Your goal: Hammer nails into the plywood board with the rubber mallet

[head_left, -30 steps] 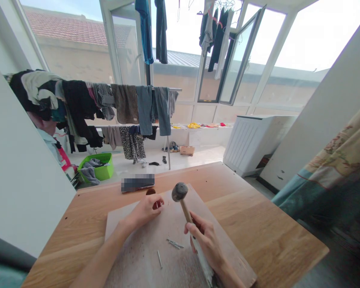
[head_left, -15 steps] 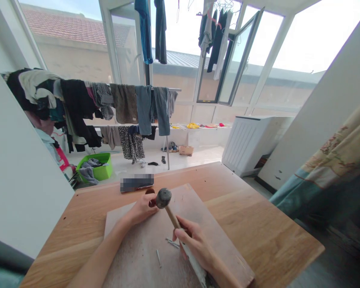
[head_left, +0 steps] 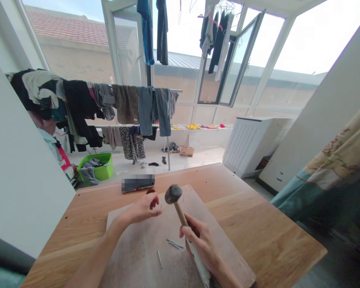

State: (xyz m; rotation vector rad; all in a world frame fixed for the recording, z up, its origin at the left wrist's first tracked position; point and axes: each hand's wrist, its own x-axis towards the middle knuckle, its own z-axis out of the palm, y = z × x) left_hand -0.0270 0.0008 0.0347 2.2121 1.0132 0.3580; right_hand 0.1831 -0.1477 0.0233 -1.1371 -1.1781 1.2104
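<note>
My right hand (head_left: pixel 199 236) is closed around the wooden handle of a mallet (head_left: pixel 173 195), whose dark head is raised above the board (head_left: pixel 147 250). My left hand (head_left: pixel 145 209) hovers over the board's far part, fingers loosely curled and thumb apart, with nothing visible in it. Just beside its fingertips a thin nail (head_left: pixel 161 206) seems to stand upright, hard to make out. Several loose nails (head_left: pixel 175 243) lie on the board near my right hand, and a single nail (head_left: pixel 159 259) lies closer to me. Behind my left hand shows a brown round object (head_left: pixel 150 191), partly hidden.
The board lies on a wooden table (head_left: pixel 276 224). A dark box with a blurred top (head_left: pixel 138 184) sits at the table's far edge. Beyond are a green basin (head_left: pixel 103 170), a drying rack with clothes (head_left: pixel 124 104) and a white cabinet (head_left: pixel 246 144). A curtain (head_left: pixel 333 160) hangs at right.
The mallet and my right hand have shifted right, away from my left hand. My left hand's fingers have loosened and come apart, exposing the spot beside them.
</note>
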